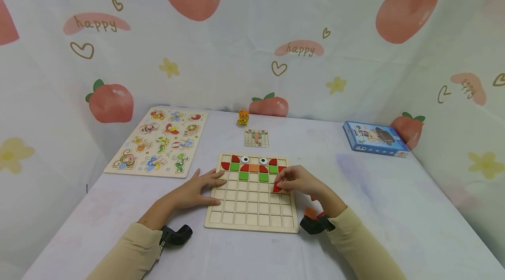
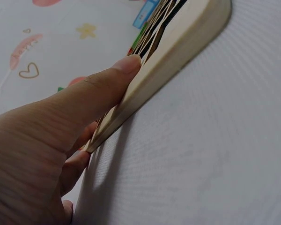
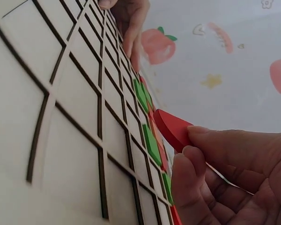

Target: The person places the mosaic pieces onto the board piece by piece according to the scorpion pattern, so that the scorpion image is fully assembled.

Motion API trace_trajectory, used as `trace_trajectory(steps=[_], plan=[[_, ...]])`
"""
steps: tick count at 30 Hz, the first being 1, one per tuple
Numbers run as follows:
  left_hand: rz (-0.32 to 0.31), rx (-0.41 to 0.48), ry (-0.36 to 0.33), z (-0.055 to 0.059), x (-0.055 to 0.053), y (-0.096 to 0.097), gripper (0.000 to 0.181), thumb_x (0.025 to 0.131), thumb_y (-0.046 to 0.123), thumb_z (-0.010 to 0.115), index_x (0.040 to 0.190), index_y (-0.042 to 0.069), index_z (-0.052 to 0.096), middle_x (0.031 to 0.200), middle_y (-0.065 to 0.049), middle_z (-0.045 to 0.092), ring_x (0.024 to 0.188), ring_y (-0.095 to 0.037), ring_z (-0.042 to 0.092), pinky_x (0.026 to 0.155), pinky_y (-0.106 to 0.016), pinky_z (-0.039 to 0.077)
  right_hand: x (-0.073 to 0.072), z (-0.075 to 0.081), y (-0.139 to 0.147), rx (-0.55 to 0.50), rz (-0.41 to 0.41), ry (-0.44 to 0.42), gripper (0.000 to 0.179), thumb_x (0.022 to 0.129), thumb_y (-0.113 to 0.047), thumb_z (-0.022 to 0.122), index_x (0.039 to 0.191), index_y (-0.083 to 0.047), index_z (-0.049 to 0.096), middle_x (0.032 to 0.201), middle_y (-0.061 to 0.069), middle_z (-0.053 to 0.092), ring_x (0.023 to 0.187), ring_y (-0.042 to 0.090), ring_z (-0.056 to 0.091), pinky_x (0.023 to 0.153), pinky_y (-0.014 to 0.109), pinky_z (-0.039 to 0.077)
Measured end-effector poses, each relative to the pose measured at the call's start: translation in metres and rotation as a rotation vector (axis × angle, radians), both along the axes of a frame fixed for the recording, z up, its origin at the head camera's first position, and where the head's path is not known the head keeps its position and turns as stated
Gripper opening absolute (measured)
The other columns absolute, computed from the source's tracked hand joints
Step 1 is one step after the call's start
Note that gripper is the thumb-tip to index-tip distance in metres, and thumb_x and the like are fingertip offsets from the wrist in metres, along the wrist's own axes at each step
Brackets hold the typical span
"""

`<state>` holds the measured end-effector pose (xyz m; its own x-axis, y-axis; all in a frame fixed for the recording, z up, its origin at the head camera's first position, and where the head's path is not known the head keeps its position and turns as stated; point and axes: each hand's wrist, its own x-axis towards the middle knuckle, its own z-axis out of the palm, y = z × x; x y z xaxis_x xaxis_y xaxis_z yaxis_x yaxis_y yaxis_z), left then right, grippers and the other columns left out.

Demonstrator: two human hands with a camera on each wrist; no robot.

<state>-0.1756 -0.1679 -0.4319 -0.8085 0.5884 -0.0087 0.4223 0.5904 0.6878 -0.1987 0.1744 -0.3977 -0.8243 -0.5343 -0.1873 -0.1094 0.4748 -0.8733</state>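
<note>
A square wooden grid board [image 1: 252, 219] lies on the table in front of me. Its upper rows hold red curved pieces [image 1: 225, 166], green squares [image 1: 243, 175], an orange square [image 1: 254, 168] and two eye pieces [image 1: 245, 160]. My left hand [image 1: 192, 191] rests on the board's left edge, fingers spread and fairly straight; in the left wrist view its thumb [image 2: 93, 89] touches the rim. Over the right part of the grid, my right hand [image 1: 300, 180] pinches a red quarter-round piece [image 3: 174, 129] between thumb and fingertips, tilted and apart from the board in the right wrist view.
Beside my right wrist lie loose pieces, one an orange square [image 1: 310, 213], partly hidden. Behind the board is a small pattern card [image 1: 256, 138] with an orange toy figure [image 1: 243, 117]. An insect puzzle board [image 1: 158, 142] lies left, a blue box [image 1: 376, 139] back right.
</note>
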Motion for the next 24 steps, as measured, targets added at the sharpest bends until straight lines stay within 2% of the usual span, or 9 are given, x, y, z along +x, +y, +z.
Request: trace_trajectory(steps=[6, 11, 19, 24], plan=[[0.005, -0.005, 0.005, -0.001, -0.001, 0.0, 0.066, 0.076, 0.045, 0.072, 0.131, 0.013, 0.054, 0.151, -0.006, 0.033, 0.144, -0.032, 0.016, 0.113, -0.06, -0.009, -0.008, -0.006, -0.015, -0.02, -0.018, -0.044, 0.019, 0.087, -0.012, 0.065, 0.097, 0.004, 0.066, 0.079, 0.0, 0.065, 0.069, 0.008, 0.059, 0.066, 0.022, 0.054], [0.002, -0.003, 0.001, -0.002, -0.001, 0.0, 0.067, 0.076, 0.045, 0.072, 0.131, 0.013, 0.054, 0.151, -0.006, 0.032, 0.144, -0.032, 0.016, 0.113, -0.06, -0.009, -0.012, -0.011, -0.024, -0.025, -0.023, -0.044, 0.019, 0.086, -0.01, 0.065, 0.097, 0.005, 0.066, 0.081, 0.004, 0.067, 0.067, 0.008, 0.06, 0.065, 0.022, 0.055], [-0.008, 0.004, 0.007, -0.002, -0.001, 0.0, 0.066, 0.076, 0.046, 0.071, 0.132, 0.013, 0.054, 0.151, -0.006, 0.032, 0.144, -0.032, 0.016, 0.113, -0.059, -0.01, -0.009, -0.015, -0.033, -0.064, -0.053, -0.047, 0.015, 0.085, -0.006, 0.065, 0.092, 0.008, 0.065, 0.078, 0.006, 0.068, 0.065, 0.008, 0.063, 0.065, 0.026, 0.058], [-0.006, 0.005, 0.003, 0.0, 0.0, -0.001, 0.065, 0.077, 0.045, 0.071, 0.131, 0.013, 0.055, 0.151, -0.006, 0.033, 0.144, -0.031, 0.016, 0.113, -0.059, -0.01, -0.009, -0.018, -0.035, -0.049, -0.078, -0.025, 0.014, 0.085, -0.005, 0.065, 0.091, 0.009, 0.064, 0.078, 0.011, 0.068, 0.065, 0.008, 0.064, 0.064, 0.027, 0.058]])
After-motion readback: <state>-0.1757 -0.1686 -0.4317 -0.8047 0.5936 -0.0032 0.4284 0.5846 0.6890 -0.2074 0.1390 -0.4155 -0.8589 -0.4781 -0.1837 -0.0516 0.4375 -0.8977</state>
